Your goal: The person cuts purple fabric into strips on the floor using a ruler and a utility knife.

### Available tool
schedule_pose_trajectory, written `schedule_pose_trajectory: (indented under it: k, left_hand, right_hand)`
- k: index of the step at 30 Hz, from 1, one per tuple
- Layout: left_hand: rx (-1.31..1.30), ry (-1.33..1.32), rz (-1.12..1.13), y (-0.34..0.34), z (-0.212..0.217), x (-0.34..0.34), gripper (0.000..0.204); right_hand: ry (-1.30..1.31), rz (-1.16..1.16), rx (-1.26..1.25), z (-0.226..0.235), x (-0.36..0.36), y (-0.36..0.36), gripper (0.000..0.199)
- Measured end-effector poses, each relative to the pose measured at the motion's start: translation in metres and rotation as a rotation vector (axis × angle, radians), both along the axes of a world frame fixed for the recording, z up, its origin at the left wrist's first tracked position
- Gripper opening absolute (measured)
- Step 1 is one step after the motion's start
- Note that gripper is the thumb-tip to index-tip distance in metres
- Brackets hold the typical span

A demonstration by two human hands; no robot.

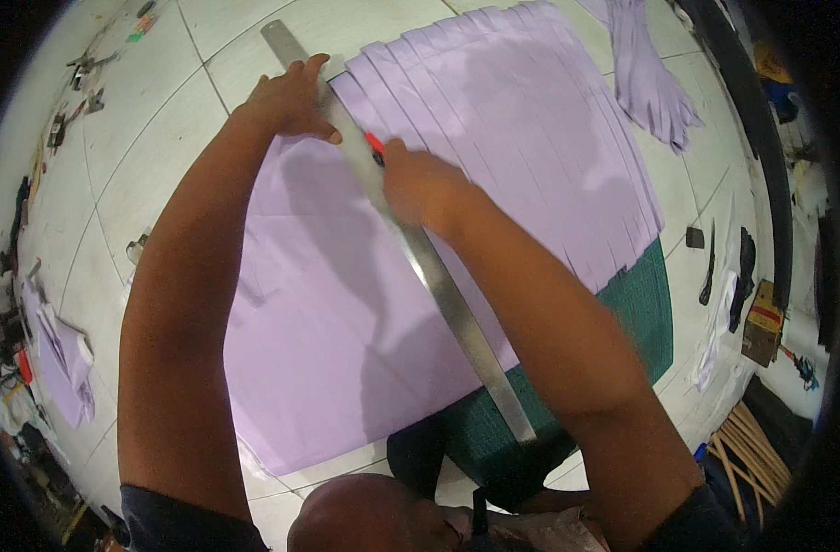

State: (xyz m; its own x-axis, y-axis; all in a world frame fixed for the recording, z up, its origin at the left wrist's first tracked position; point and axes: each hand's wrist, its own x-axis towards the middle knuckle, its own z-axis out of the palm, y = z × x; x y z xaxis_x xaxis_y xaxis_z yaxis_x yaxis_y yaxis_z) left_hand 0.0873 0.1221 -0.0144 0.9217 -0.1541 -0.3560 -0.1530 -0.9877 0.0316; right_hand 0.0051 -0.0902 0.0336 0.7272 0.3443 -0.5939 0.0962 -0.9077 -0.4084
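- The lilac sheet (346, 304) lies flat over a dark green cutting mat (645, 308), which peeks out at about 4 o'clock of the sheet, all of it on a white tiled floor (153, 156).
- The right part of the sheet, from 12 to 3 o'clock, is already sliced into long narrow strips (530, 120) lying side by side.
- A long steel ruler (438, 276) runs diagonally across the sheet, from 11 o'clock down to 5 o'clock, right along the edge of the last strip.
- Left hand (291, 97) is pressed flat on the ruler near its top end, fingers spread over the metal, palm on the uncut side.
- Right hand (424, 189) is wrapped tight around a red-tipped cutter (375, 145), the tip poking out at 11 o'clock of the fist and touching the ruler's right edge, just below the left hand.
- Further out: a loose bunch of cut lilac strips (654, 78) at 1 o'clock, more lilac scraps (65, 363) at 8 o'clock, and small tools (84, 74) scattered at 10 o'clock.
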Motion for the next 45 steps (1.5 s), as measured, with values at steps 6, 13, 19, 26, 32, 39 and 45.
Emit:
schedule_pose_trajectory:
  k: [6,13,19,26,32,39,45]
  left_hand:
    - [-0.057,-0.046,0.049,0.014,-0.004,-0.002,0.124]
    - [-0.185,-0.062,0.037,0.014,-0.011,-0.001,0.121]
    - [-0.193,-0.021,0.026,0.026,-0.022,0.008,0.120]
    - [-0.316,0.085,0.274,0.006,-0.011,0.010,0.088]
    - [-0.159,-0.217,0.296,-0.030,-0.022,-0.010,0.052]
    - [-0.371,-0.378,0.301,-0.025,-0.033,-0.002,0.043]
    - [-0.587,-0.495,0.410,-0.011,-0.051,0.003,0.038]
  right_hand:
    - [0.203,-0.033,-0.084,0.021,-0.101,-0.073,0.034]
    - [0.431,-0.121,-0.329,0.043,-0.245,-0.185,0.024]
    - [0.436,-0.172,-0.405,0.073,-0.300,-0.240,0.025]
    - [0.172,-0.524,-0.160,0.088,-0.285,-0.241,0.027]
    - [0.239,-0.415,-0.132,0.056,-0.321,-0.266,0.029]
    - [0.254,-0.477,-0.141,0.048,-0.331,-0.275,0.029]
    - [0.248,-0.488,-0.126,0.041,-0.340,-0.276,0.028]
